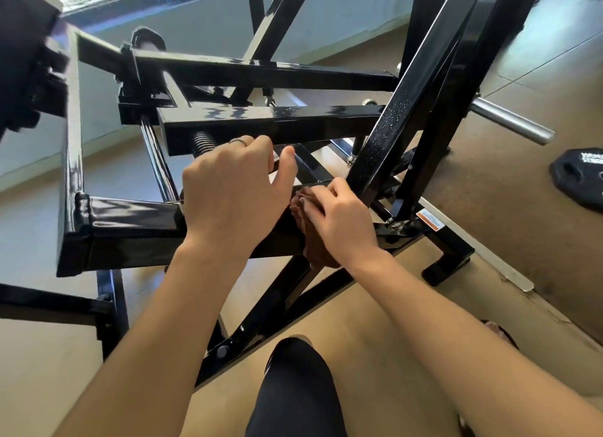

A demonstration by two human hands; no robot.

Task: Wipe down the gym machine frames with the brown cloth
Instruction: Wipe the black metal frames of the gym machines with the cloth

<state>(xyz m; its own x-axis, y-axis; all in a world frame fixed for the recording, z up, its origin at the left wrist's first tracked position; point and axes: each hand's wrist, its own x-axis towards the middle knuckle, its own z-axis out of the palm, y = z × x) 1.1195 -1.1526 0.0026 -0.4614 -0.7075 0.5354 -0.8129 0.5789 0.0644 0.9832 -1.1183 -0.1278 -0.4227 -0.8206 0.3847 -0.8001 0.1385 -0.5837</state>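
Observation:
A black gym machine frame (130, 228) of glossy square steel bars fills the view. My right hand (342, 221) presses a crumpled brown cloth (313, 247) against the near horizontal bar, where it meets a slanted upright. The cloth hangs over the bar's front face, partly hidden under my palm. My left hand (235, 192) rests on the same bar just left of the cloth, fingers curled over its far edge and thumb raised. A ring shows on one finger.
A chrome weight peg (512, 121) juts out at right, above a black weight plate (580, 179) lying on the tan floor. An orange warning label (430, 219) sits on the base rail. My dark-clad knee (297, 387) is below. A pale wall runs behind.

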